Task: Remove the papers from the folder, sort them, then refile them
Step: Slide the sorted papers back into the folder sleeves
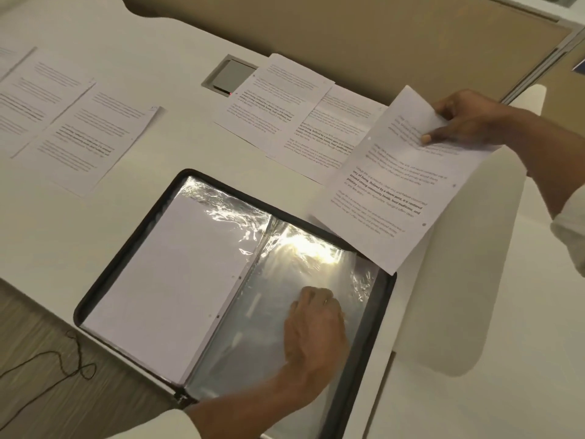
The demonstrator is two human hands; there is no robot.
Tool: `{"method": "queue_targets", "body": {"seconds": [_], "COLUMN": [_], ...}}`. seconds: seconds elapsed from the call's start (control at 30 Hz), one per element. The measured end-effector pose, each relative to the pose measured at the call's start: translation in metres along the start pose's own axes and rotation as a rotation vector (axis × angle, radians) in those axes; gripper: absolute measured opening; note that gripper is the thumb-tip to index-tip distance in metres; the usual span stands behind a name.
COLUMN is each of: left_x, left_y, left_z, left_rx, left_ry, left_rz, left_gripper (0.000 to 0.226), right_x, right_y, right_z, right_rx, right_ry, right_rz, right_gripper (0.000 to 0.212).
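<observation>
A black zip folder [126, 251] lies open on the white table, its clear plastic sleeves shining. A blank white sheet [177, 274] fills the left sleeve. My left hand [313, 324] rests on the right sleeve [262, 327], fingers curled on the plastic. My right hand [459, 118] pinches a printed sheet [389, 191] by its top corner and holds it in the air over the folder's far right corner. Two overlapping printed pages [285, 103] lie beyond the folder. More printed pages [91, 137] are spread at the left.
A grey cable hatch [232, 76] with a small red light is set into the table behind the pages. A thin dark cord [63, 359] loops on the wood-look floor at lower left. A second white desk surface [474, 312] adjoins on the right.
</observation>
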State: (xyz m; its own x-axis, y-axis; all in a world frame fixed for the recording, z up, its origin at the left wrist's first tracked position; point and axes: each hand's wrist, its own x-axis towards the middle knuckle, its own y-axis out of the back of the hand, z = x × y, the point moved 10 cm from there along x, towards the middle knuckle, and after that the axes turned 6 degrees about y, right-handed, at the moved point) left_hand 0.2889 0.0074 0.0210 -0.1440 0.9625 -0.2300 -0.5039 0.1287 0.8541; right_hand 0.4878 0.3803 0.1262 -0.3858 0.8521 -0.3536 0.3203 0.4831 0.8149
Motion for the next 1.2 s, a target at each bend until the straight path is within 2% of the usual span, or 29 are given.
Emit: {"method": "queue_targets", "body": {"seconds": [0.1,0.2,0.5,0.6,0.73,0.9,1.03,1.2], "left_x": [0.006,0.009,0.001,0.002,0.005,0.009,0.016,0.030], "left_y": [0.011,0.019,0.030,0.029,0.025,0.030,0.024,0.012], "left_z": [-0.016,-0.026,-0.049,-0.053,-0.051,-0.034,-0.044,-0.067], "left_rx": [-0.141,-0.215,-0.241,-0.241,-0.247,-0.143,-0.135,-0.386], "left_ry": [0.168,0.219,0.224,0.248,0.278,0.237,0.339,0.529], "left_rz": [-0.028,-0.013,0.130,0.109,0.064,0.083,0.031,0.000], "left_gripper": [0.031,0.047,0.036,0.029,0.031,0.032,0.030,0.041], "right_x": [0.002,0.002,0.001,0.003,0.008,0.015,0.017,0.016], "right_y": [0.000,-0.002,-0.005,-0.005,-0.008,-0.006,-0.005,-0.011], "right_z": [0.004,0.004,-0.007,-0.012,-0.016,-0.024,-0.029,-0.026], "right_rx": [0.007,0.020,0.071,0.041,0.052,0.034,0.013,-0.008], "right_ry": [-0.008,-0.023,-0.061,-0.058,-0.065,-0.056,-0.037,-0.050], "right_rz": [-0.011,-0.044,-0.118,-0.160,-0.188,-0.192,-0.202,-0.207], "right_gripper": [0.034,0.035,0.023,0.024,0.022,0.020,0.015,0.015]}}
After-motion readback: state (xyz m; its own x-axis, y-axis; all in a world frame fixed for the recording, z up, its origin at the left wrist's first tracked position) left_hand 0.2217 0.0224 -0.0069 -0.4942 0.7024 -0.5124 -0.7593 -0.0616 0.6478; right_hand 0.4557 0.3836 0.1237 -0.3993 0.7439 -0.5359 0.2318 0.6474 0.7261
